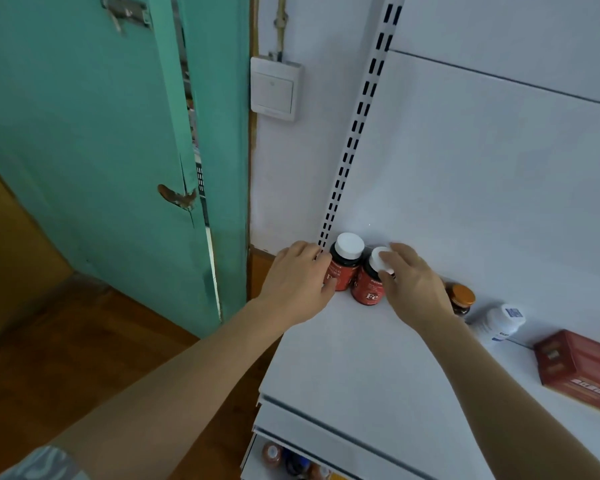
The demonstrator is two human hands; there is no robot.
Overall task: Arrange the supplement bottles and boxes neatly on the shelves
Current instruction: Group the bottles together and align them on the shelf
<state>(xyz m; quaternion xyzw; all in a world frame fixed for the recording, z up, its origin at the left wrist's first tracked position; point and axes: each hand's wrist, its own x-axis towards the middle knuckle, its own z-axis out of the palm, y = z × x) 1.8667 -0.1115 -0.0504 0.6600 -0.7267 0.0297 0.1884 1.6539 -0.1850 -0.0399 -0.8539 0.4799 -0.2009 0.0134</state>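
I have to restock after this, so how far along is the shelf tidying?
Early on. Done: one red Fe bottle stands upright in the shelf corner. In hand: the left hand steadies it while the right hand sets a tilted second Fe bottle beside it. Left: the orange-capped bottle, the white bottle on its side and the red box.

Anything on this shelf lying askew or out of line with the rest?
Yes. The white bottle lies on its side near the back panel, right of the amber bottle, while the two red bottles stand upright. The red box sits angled.
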